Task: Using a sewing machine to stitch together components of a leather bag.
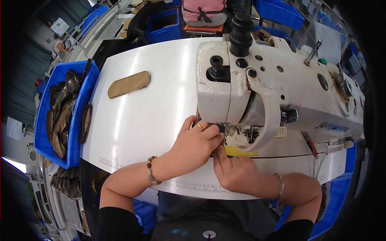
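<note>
A white sewing machine [225, 92] stands over the right half of a white table [152, 112]. Right by its needle area, my left hand [197, 144], wearing a ring, is closed with the fingertips pressed down beside the presser foot. My right hand [238, 170] pinches close to the left fingertips, just in front of the needle. Between the fingers sits a small dark piece, mostly hidden, whose kind I cannot make out. A tan oblong padded piece [128, 84] with rounded ends lies flat on the table, farther off to the left.
At the left edge a blue bin [74, 132] holds several brown and dark pieces. A yellow strip [243, 151] lies beside the needle area. Red-handled snips [309, 144] rest under the machine arm. Beyond the table's far edge stands a seat with a pink cushion [204, 10].
</note>
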Tool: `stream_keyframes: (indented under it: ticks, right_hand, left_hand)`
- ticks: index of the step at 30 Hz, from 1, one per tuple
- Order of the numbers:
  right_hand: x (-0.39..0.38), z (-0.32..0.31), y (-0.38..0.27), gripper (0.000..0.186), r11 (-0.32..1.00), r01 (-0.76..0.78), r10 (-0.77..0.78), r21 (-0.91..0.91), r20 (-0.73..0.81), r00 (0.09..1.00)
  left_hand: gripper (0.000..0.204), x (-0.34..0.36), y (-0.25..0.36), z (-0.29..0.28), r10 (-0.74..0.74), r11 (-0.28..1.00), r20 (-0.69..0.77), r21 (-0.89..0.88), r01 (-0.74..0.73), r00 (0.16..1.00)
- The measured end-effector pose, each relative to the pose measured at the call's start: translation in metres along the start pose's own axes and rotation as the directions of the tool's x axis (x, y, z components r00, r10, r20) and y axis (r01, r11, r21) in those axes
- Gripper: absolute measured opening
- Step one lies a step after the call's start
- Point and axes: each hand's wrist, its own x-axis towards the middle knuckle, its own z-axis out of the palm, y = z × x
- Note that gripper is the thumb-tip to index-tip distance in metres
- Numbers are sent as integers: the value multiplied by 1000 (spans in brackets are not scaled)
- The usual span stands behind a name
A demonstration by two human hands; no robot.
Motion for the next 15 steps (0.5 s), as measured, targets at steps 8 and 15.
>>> stream_keyframes:
  ticks: [8,15]
  right_hand:
    - [-2,6,10,29,992,-101,98,73,43,994]
    - [7,12,35,10,926,-314,337,209,-87,937]
  left_hand:
    - [28,1,-11,-3,-10,999,-120,30,14,993]
    - [20,4,-9,0,55,995,-354,98,-22,934]
